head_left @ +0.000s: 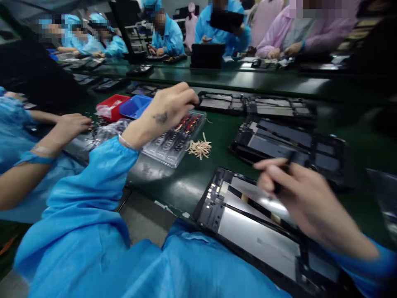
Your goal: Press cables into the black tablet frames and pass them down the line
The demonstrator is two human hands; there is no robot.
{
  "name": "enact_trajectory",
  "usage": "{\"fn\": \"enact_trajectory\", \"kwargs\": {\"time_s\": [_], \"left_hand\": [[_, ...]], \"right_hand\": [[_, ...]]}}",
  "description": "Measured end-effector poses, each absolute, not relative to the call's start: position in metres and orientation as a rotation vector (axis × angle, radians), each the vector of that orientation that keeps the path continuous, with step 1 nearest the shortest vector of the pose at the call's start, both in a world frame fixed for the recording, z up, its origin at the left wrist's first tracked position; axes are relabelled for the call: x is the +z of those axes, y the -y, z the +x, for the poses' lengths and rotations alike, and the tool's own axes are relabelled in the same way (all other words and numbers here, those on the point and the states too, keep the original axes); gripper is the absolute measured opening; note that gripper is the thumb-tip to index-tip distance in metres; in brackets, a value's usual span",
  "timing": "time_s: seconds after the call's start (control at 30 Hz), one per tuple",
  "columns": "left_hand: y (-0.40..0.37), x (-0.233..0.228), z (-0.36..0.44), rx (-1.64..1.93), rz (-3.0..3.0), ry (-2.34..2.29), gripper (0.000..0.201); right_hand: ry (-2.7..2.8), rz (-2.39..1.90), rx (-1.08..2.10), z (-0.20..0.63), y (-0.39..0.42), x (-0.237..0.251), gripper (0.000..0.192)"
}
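Meanwhile, left hand point(169, 109) reaches far, fingertips pinched together over a clear parts tray point(176, 138); right hand point(297, 194) grips a dark tool point(287, 165) above the near tablet frame point(248, 223). No legible writing.

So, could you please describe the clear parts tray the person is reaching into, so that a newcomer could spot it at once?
Start at the green belt running across the bench. The left hand reaches over the clear plastic tray, which lies between a blue bin and a heap of pale sticks. Unlike the black frames around it, it is see-through, with rows of small dark and red parts.
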State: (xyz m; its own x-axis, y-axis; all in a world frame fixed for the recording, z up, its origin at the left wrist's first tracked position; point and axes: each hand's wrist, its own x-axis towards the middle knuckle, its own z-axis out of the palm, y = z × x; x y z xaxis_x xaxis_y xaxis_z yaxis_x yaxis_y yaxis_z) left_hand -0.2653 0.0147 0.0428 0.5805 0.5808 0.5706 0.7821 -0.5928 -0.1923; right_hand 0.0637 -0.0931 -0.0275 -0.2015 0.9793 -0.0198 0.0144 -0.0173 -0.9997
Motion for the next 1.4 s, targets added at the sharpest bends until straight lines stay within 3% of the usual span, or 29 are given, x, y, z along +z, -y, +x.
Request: {"fn": "enact_trajectory", "kwargs": {"time_s": [0.07, 0.2, 0.33, 0.53, 0.7, 0.93, 1.2, 1.4], "left_hand": [[0.018, 0.037, -0.215, -0.681, -2.348, 0.624, 0.027], [0.057, 0.01, -0.162, -0.627, -2.204, -0.073, 0.017], [0.055, -0.004, -0.151, -0.683, -2.25, -0.222, 0.015], [0.05, -0.003, -0.149, -0.726, -2.393, -0.288, 0.013], [0.049, -0.003, -0.155, -0.966, -2.522, 0.245, 0.011], [0.058, 0.001, -0.16, -0.645, -2.513, 0.642, 0.015], [0.061, 0.005, -0.161, -0.593, -2.548, 0.647, 0.021], [0.024, -0.009, -0.204, -0.436, -2.604, 1.127, 0.019]], "right_hand": [[1.176, -1.003, 1.703, 0.039, 0.088, -0.021, 0.031], [1.009, -0.866, 1.762, 0.026, 0.082, -0.026, 0.032], [0.997, -0.929, 1.705, 0.036, 0.089, -0.026, 0.022], [1.136, -0.95, 1.531, 0.039, 0.088, -0.026, 0.022], [1.438, -1.062, 1.115, 0.04, 0.084, -0.024, 0.015], [1.807, -1.045, 0.56, 0.042, 0.089, -0.024, 0.011], [1.921, -1.002, 0.52, 0.043, 0.089, -0.027, 0.013], [1.757, -1.169, 0.637, 0.042, 0.084, -0.022, 0.008]]}}
